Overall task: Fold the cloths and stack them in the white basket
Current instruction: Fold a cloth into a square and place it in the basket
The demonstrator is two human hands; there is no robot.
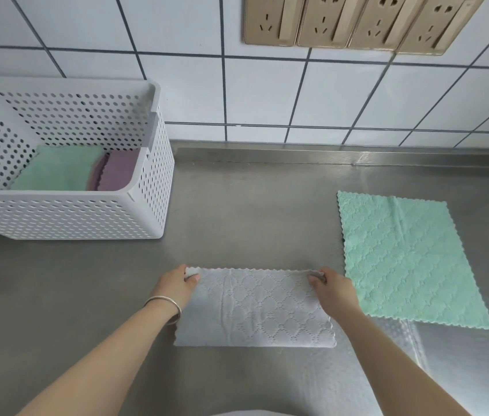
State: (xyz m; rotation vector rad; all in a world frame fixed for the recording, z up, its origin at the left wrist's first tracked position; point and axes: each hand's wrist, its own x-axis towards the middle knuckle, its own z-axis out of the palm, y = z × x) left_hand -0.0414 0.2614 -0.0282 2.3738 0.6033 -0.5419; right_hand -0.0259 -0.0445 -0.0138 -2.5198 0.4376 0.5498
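Far left, against the tiled wall, the white basket (66, 214) already holds a folded green cloth and a purple one. Your left hand (178, 285) pinches the far-left corner of the grey cloth (255, 310), and your right hand (331, 288) pinches the far-right corner; both are clamped on it, set apart by its width. It lies flat on the counter (252, 205) directly before you, folded in half by the look of it, long axis running left to right. The next fold likely brings one hand toward the other. Further right, near your right hand, the green cloth (408, 259) lies unfolded, slightly skewed.
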